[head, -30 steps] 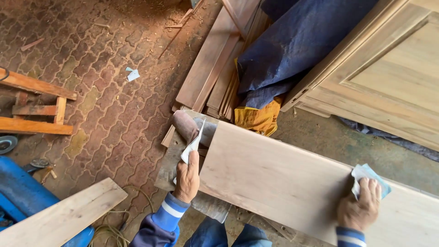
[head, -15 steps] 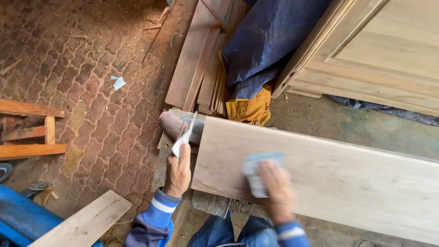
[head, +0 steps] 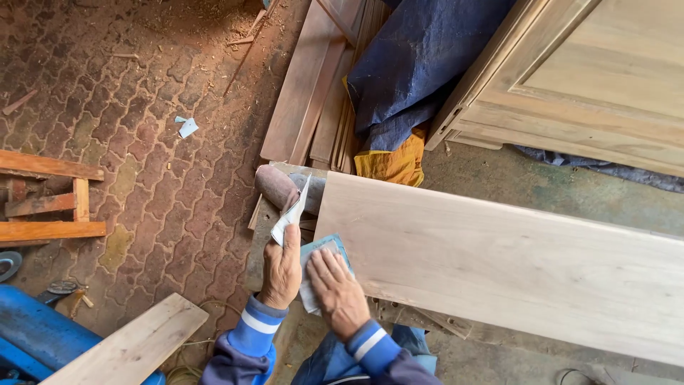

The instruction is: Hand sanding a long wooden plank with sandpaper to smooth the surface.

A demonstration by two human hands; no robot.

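Sweeping back from the far right of the pale wooden board [head: 513, 257], the person's right hand [head: 335, 292] now sits at the board's left end, a full pass along the face apparently finished since a second ago. That hand lies flat, fingers spread, pressing a blue-backed sheet of sandpaper [head: 320, 257] down just off the board's left end, near its front corner. The left hand [head: 283, 267] has stayed just left of the board's end, closed around a folded white sheet [head: 292, 214] that sticks upward from the fist. Both hands now meet side by side, nearly touching. Beyond the white sheet, at the board's far left corner, rests a rounded brown block [head: 276, 187]. Behind the board lie stacked planks [head: 313, 93], a dark blue cloth [head: 420, 64] and an unfinished cabinet [head: 591, 85]; the brick-paved floor [head: 142, 107] spreads to the board's left.
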